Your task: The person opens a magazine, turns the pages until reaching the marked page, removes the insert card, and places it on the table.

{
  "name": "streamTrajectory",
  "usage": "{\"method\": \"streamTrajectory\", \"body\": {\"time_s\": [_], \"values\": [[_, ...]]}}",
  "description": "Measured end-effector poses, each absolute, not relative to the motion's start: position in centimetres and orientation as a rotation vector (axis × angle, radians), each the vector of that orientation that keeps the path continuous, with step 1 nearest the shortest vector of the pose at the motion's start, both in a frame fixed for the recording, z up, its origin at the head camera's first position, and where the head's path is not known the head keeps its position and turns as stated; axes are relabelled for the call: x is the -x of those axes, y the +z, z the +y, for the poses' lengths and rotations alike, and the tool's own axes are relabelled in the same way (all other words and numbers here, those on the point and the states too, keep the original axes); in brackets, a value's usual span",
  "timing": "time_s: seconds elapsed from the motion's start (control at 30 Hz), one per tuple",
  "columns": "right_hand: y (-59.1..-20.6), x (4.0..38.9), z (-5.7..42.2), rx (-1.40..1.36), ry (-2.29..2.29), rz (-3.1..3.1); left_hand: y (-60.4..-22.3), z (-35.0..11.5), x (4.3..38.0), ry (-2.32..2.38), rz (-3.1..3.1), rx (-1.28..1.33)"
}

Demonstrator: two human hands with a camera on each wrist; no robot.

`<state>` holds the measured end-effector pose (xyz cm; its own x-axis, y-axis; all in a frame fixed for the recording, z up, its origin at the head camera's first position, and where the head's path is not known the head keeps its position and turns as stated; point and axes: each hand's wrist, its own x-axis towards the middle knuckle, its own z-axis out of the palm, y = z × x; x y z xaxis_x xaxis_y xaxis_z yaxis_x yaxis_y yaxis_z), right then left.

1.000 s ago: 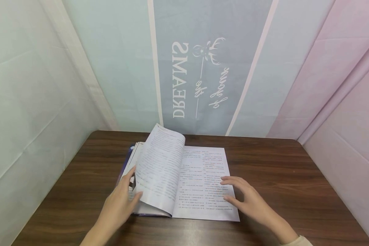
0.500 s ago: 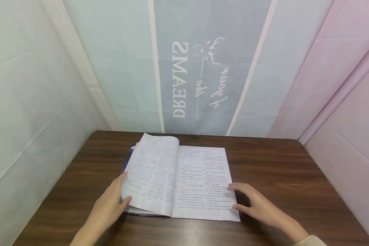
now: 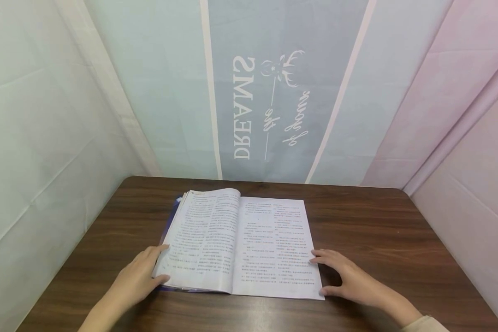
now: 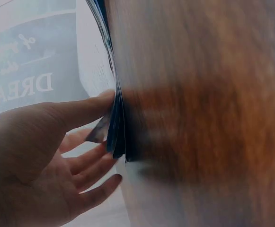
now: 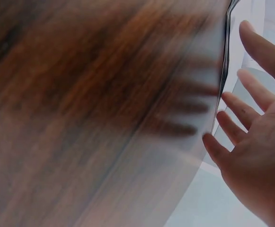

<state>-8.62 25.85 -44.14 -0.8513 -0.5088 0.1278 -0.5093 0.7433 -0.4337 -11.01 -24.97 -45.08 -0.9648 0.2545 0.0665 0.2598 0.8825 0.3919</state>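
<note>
An open magazine (image 3: 269,249) lies on the dark wood table, printed text on both facing pages and a purple-blue cover edge showing at the left. My left hand (image 3: 137,274) rests at its lower left, thumb and index fingertips on the margin of the left page (image 3: 199,240). In the left wrist view, the thumb of that hand (image 4: 47,156) touches the page surface near the layered page edges, with the other fingers loosely bent. At the lower right edge, my right hand (image 3: 348,279) has its fingertips by the right page; the right wrist view shows that hand (image 5: 260,137) with spread fingers.
The wood table (image 3: 377,230) extends around the magazine on all sides. Behind it hangs a pale blue-grey and pink curtain (image 3: 174,115) with mirrored lettering and a deer print, and whitish fabric walls (image 3: 45,161) stand at both sides.
The raised page has come down to the left and now lies over the left side. My left hand has moved left and down with it; the right hand has shifted slightly right and down.
</note>
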Motion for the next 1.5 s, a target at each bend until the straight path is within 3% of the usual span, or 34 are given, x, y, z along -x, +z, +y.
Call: {"method": "streamTrajectory", "body": {"time_s": [0.73, 1.5], "values": [[-43.3, 9.5, 25.1, -0.731, 0.623, -3.092, -45.0, -25.5, 10.9, -0.646, -3.101, 0.450], [-42.1, 10.6, 23.5, -0.772, 0.580, -2.831, -43.9, -23.8, 10.4, -0.605, -2.932, 0.456]]}}
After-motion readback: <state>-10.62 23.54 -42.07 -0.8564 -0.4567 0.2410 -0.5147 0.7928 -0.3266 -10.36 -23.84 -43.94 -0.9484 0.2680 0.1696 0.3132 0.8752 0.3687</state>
